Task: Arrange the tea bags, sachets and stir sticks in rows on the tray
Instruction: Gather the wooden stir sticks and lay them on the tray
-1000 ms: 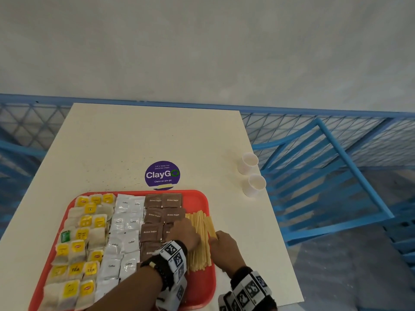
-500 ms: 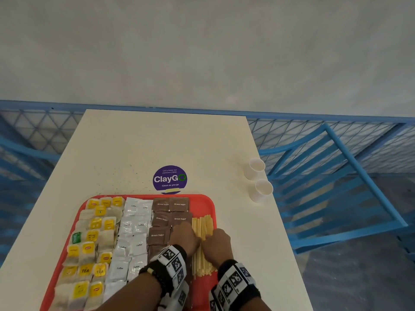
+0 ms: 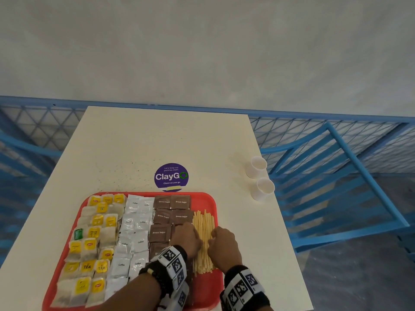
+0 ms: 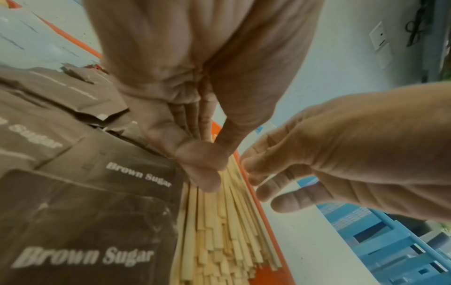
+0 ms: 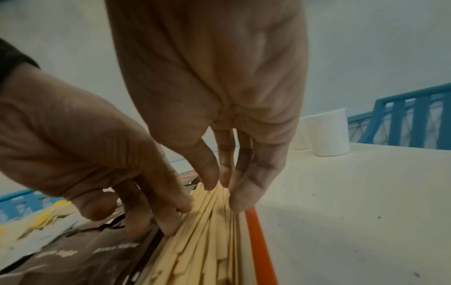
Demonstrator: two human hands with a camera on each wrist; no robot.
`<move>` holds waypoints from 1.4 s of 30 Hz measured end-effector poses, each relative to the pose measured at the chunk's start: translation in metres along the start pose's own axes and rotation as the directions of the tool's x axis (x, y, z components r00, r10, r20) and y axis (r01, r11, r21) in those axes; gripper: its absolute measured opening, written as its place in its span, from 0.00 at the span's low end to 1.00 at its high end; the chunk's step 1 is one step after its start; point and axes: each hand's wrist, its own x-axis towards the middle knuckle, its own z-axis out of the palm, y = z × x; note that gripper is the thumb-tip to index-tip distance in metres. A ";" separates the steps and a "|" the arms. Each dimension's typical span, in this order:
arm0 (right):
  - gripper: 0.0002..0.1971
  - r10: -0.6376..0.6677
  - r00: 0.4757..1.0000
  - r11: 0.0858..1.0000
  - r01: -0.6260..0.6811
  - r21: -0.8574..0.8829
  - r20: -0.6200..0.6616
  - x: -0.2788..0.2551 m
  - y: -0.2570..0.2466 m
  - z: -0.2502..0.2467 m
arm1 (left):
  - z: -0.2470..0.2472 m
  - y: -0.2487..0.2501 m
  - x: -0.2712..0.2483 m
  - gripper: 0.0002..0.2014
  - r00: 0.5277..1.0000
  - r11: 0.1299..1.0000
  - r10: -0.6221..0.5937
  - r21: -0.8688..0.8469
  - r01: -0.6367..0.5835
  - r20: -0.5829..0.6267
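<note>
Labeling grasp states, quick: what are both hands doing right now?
Left hand: open, straight fingers pressing the left side of the stir sticks.
Right hand: open, fingertips touching the sticks' right side, gripping nothing.

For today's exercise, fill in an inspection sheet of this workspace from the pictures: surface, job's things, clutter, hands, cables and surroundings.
Surface: cream table, dark specks, purple sticker.
Job's things: red tray holds tea bags, white sachets, brown sugar sachets, stir sticks, all in columns.
Clutter: two white cups off the tray.
Hands: left hand and right hand, fingertips on the stir sticks from either side.
Cables: nothing seen.
Surroundings: blue railing, grey wall.
</note>
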 end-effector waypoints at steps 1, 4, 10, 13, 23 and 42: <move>0.12 -0.018 1.000 1.000 0.018 -0.016 0.002 0.000 -0.002 0.001 | 0.000 0.000 0.000 0.05 1.000 1.000 -0.004 0.003 0.004 0.006; 0.11 -0.032 0.999 0.999 0.032 -0.035 0.005 0.000 -0.005 0.002 | 0.001 -0.002 0.002 0.05 1.000 1.000 0.012 -0.001 -0.012 0.011; 0.11 -0.068 0.998 0.994 0.068 -0.087 -0.002 -0.003 -0.009 0.001 | 0.000 -0.005 0.002 0.10 0.998 0.998 0.053 0.025 -0.054 0.039; 0.09 -0.095 0.995 0.989 0.097 -0.108 0.024 -0.004 -0.012 0.001 | 0.000 -0.008 -0.003 0.14 0.995 0.995 0.080 0.049 -0.083 0.051; 0.10 0.023 0.997 0.999 -0.020 0.043 -0.073 -0.020 0.031 -0.009 | -0.066 -0.030 -0.057 0.16 0.992 0.982 0.122 -0.145 -0.123 -0.021; 0.26 0.094 0.990 0.956 -0.119 0.267 0.106 -0.031 0.069 0.039 | -0.137 -0.267 -0.151 0.21 0.828 0.803 -0.544 -0.371 0.466 -0.138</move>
